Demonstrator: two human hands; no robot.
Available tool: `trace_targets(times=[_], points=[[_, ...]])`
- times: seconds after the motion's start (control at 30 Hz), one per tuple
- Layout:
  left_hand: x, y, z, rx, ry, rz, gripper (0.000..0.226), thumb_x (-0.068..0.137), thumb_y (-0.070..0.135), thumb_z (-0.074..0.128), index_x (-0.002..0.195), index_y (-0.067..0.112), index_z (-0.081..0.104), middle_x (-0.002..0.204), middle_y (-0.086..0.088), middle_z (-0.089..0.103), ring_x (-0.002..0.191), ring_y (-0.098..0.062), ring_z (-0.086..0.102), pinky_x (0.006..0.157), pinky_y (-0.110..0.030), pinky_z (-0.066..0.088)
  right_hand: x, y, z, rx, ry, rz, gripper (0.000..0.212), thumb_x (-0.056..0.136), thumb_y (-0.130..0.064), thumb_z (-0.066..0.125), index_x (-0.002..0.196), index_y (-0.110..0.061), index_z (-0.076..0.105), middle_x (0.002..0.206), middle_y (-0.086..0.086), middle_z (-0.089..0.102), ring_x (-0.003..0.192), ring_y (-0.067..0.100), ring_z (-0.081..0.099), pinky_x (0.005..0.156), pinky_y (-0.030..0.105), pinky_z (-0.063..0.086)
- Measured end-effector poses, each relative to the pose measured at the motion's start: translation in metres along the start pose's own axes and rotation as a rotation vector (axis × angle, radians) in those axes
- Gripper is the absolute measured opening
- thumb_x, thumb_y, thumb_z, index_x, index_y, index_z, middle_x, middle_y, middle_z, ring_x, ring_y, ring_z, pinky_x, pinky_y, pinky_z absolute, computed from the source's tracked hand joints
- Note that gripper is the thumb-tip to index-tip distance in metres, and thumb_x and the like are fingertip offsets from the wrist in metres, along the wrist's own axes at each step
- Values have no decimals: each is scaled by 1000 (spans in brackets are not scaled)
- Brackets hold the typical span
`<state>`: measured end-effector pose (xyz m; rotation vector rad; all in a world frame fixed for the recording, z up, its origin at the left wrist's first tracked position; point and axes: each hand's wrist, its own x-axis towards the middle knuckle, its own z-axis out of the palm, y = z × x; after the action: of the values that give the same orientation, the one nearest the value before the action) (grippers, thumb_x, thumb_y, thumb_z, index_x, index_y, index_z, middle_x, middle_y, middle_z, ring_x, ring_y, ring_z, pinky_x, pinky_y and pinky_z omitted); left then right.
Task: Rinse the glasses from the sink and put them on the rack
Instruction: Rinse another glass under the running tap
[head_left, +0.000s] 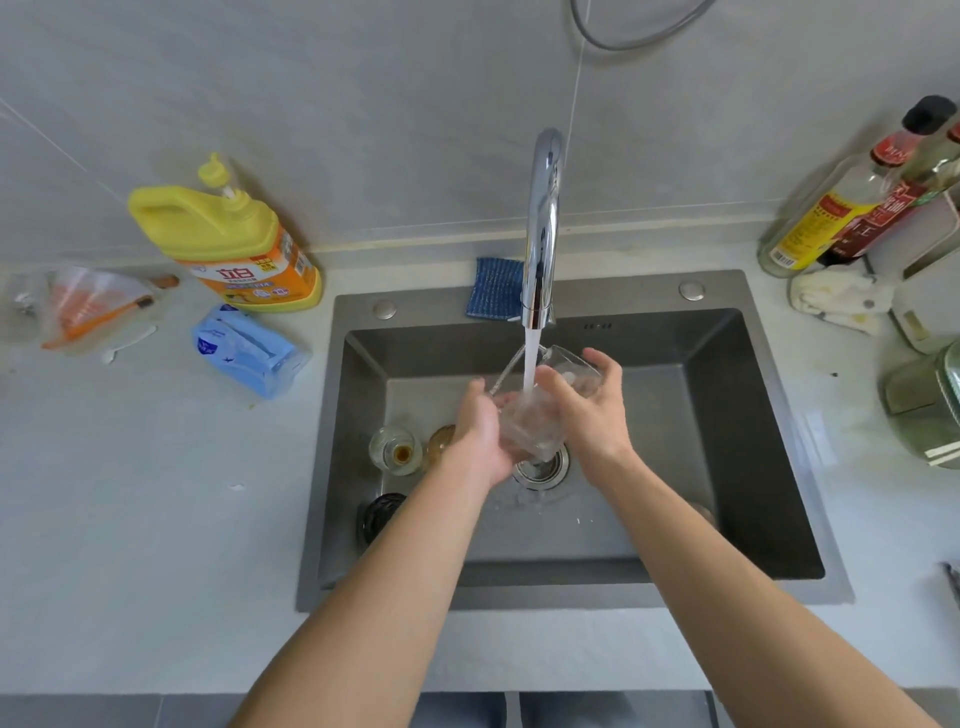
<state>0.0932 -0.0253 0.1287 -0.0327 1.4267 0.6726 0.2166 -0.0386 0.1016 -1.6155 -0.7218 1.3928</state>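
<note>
Clear tumbler right in the middle of the action, held tilted over the sink basin, just above the drain. The water stream from the chrome faucet is landing on it and running over the glass. Both hands are on it: the left hand cups the lower end from the left with fingers curled under, and the right hand wraps the upper end, thumb laid across the front and fingers curled round the far side.

Down on the sink floor, to the left of the hands, a small clear glass stands upright with a brown patch at its bottom. Just beside it an amber glass peeks out, half hidden behind the left hand. Nearer the front left corner sits a dark ribbed glass, partly covered by the left forearm.

Behind the faucet a blue scouring cloth lies on the sink's back ledge. On the surface to the left stand a yellow dish soap bottle with a pump, a blue packet lying below it, and a clear bag holding an orange toothbrush. Over on the right, condiment bottles line the wall, with a crumpled white rag in front of them and a green appliance at the edge.
</note>
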Motion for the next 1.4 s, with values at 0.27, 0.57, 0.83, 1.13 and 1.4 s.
trace_targets(times=[0.27,0.57,0.83,1.13,1.4], points=[[-2,4,4,302,-52,112,32,106,35,53,106,9,72,108,-21,77,102,-35,72,100,-50,57,-10,6,10,-186,-96,-160,69,92,-70,55,147,-45,22,127,3,68,112,18,69,100,38,54],[-4,-8,10,494,-97,310,60,105,66,28,133,30,67,149,-9,59,141,-30,51,120,-52,37,-3,-15,25,-261,-96,-18,67,108,-58,22,156,-11,22,144,4,49,130,23,52,100,32,37],[7,-3,0,192,-70,254,93,75,96,40,132,27,67,135,-11,68,122,-24,64,115,-45,44,-11,5,19,-113,-350,-8,89,93,-58,66,164,-38,15,156,-11,50,139,6,52,118,38,41],[17,10,-8,264,-179,172,62,93,74,53,100,19,80,93,-7,80,84,-23,77,80,-40,60,-13,1,-14,-252,-376,-129,70,91,-54,71,155,-42,43,159,-13,45,151,2,32,126,40,25],[7,1,-10,354,-430,280,47,105,58,43,107,30,82,109,0,80,92,-16,77,81,-36,59,-15,-1,-5,55,-166,73,45,100,-55,58,124,-18,61,114,5,76,104,22,74,94,45,58]])
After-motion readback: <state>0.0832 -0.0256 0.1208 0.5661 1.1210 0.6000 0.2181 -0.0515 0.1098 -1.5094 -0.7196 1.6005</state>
